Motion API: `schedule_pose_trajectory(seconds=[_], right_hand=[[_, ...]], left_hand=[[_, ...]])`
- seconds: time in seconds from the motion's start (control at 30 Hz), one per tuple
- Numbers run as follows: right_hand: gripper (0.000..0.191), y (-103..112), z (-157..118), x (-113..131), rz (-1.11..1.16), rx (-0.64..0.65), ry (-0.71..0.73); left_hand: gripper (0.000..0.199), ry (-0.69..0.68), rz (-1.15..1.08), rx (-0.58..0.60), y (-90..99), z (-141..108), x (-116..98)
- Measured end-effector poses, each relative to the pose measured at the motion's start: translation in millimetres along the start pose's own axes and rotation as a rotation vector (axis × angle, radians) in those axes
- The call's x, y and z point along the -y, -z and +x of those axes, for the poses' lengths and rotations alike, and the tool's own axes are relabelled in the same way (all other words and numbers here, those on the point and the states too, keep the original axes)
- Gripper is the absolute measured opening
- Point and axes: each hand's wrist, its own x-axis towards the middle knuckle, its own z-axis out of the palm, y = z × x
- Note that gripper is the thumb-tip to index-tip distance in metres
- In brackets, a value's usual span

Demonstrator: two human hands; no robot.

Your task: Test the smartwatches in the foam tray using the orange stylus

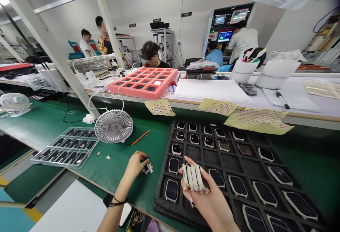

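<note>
Several pale watch cases [195,178] stand side by side in my right hand [209,196], its fingers wrapped round them above the black foam tray [162,189]. Dark-screened watch cases [173,166] lie in many of the tray's compartments, while some compartments hold nothing. Left of the tray, my left hand [138,163] rests on the green table with its fingertips together at a small pile of pinkish-white scraps [149,168]. Whether a scrap is between those fingers is too small to tell.
A small white fan [114,126], an orange stick [140,137] and a clear tray of black parts [66,147] are on the green table [111,170]. The shelf above holds a pink foam tray [159,91], papers [209,90] and a marker [282,100]. Several people are beyond it.
</note>
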Motion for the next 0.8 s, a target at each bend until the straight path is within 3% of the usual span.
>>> schedule_pose_trajectory(seconds=[0.23,0.33,0.4,0.43,0.57,0.63,0.7,0.8], right_hand=[[0.036,10,7,-7,0.043,-0.006,0.002],[0.039,12,8,-8,0.039,0.008,-0.004],[0.043,10,8,-7,0.031,0.027,-0.028],[0.044,9,8,-6,0.025,0.037,-0.050],[0.046,1,6,-8,0.020,0.097,-0.158],[0.042,0,5,-9,0.035,0.124,-0.196],[0.037,0,4,-10,0.042,0.141,-0.214],[0.033,1,3,-10,0.039,0.153,-0.213]], left_hand=[[0.007,0.031,-0.058,0.072,0.6,3,2],[0.009,0.011,-0.118,0.080,7.7,-3,-14],[0.015,-0.061,-0.186,0.070,16.9,-16,-35],[0.017,-0.121,-0.235,0.073,22.3,-24,-49],[0.009,-0.702,-0.534,0.229,42.8,-56,-101],[0.009,-0.904,-0.551,0.313,48.1,-61,-117],[0.008,-1.014,-0.522,0.350,49.9,-61,-125],[0.007,-1.074,-0.463,0.361,50.7,-55,-126]])
